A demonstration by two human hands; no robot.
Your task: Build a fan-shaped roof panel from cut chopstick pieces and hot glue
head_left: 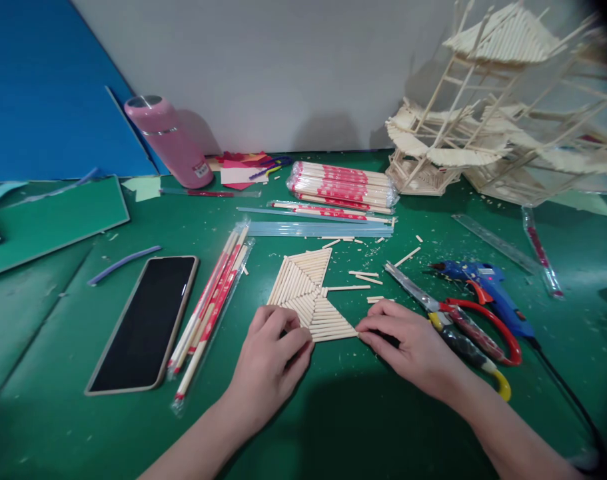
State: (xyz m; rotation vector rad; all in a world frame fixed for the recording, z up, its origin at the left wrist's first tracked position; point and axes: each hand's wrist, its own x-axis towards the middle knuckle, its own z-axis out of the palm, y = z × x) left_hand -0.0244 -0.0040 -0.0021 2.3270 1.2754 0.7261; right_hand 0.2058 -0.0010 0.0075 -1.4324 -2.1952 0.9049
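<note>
A flat panel of glued wooden sticks (308, 290) lies on the green mat (333, 413) in front of me. My left hand (270, 357) rests at the panel's near left edge, fingers curled and pressing on the sticks. My right hand (408, 343) touches the panel's near right corner, its fingers bent and pinched at the stick ends. Several short cut stick pieces (363, 275) lie scattered just beyond the right hand.
Red-handled shears (463, 323) and a blue glue gun (488, 293) lie right of my right hand. A phone (143, 323) and wrapped chopsticks (210, 313) lie left. At the back: chopstick packs (340, 187), a pink bottle (170, 140), a stick model building (503, 113), a clear ruler (493, 243).
</note>
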